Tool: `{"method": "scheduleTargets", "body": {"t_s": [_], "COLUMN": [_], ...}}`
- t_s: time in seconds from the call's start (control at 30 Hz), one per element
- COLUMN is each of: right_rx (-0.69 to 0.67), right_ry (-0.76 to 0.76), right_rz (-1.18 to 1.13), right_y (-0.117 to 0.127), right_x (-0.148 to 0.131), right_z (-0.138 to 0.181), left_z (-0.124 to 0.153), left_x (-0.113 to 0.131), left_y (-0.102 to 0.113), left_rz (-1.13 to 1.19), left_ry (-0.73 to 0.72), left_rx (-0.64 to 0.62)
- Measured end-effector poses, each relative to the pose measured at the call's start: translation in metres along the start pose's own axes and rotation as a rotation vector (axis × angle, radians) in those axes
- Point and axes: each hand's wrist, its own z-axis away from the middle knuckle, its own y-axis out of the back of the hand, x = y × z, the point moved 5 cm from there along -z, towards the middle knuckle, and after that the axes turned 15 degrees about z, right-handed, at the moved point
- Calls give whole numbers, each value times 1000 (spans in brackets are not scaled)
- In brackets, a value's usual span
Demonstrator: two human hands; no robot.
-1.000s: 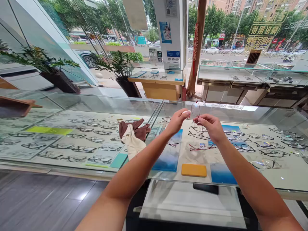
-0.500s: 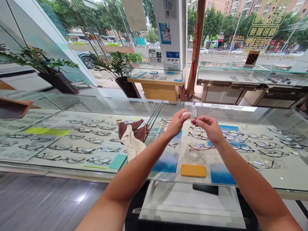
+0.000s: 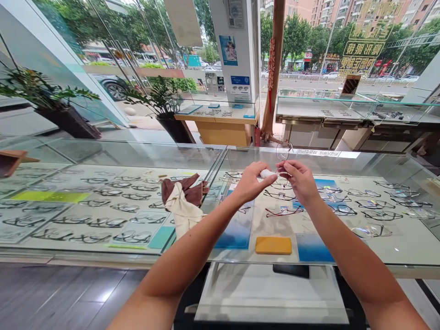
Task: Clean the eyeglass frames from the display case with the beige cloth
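Above the glass counter, my right hand (image 3: 299, 181) pinches a pair of thin dark-red-rimmed eyeglasses (image 3: 277, 152); one round lens rim stands up over the fingertips, and the rest is hidden or too fine to make out. My left hand (image 3: 254, 179) is closed around a small white object (image 3: 266, 173) with a rounded, handle-like body. Its narrow end points at the eyeglasses by the right fingertips; whether it touches them I cannot tell. Below the hands, a pair of red-framed glasses (image 3: 283, 212) and an orange-yellow case (image 3: 273, 245) lie at the counter.
A brown and cream cloth (image 3: 184, 201) lies on the counter (image 3: 220, 160) left of my arms. Several rows of glasses (image 3: 137, 236) fill the display. A white pull-out drawer (image 3: 271, 298) juts out below, with a dark flat object (image 3: 291, 270) in it. Potted plants (image 3: 172, 123) stand beyond.
The eyeglasses have turned, so the lens rim now stands above my right fingers. My left hand has moved slightly down, and more of the white object shows. The view has shifted a little.
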Motion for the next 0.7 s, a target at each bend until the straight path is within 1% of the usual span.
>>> {"method": "scheduleTargets", "body": {"t_s": [0.07,0.27,0.33,0.4,0.43,0.47,0.5,0.53,0.6,0.63,0.7], "right_rx": [-9,-11,-15,-16,-17,-16,-14,-12,-11,-11,-12], "right_ry": [0,5,-2,-8,-10,-9,-9,-8,-7,-6,-6], "right_rz": [-6,-21,-31,-40,-43,-46,-46,-46,-43,-40,-30], "right_y": [-1,-1,-1,0,0,1,2,4,6,7,8], "right_x": [0,-2,-2,-2,-2,-2,-2,-2,-1,-1,-1], "right_z": [0,1,1,0,0,-1,-1,-2,-3,-3,-4], "left_z": [1,0,-2,-8,-12,-18,-23,-27,-28,-28,-22], "left_x": [2,7,4,-5,-13,-21,-32,-45,-74,-85,-104], "left_y": [0,8,12,22,31,43,59,76,111,126,150], "left_rz": [-46,4,42,108,140,158,166,155,53,14,-48], "left_ry": [-34,-66,-43,-1,20,20,37,84,263,311,371], "left_rx": [-9,12,6,34,75,155,265,392,633,703,777]}}
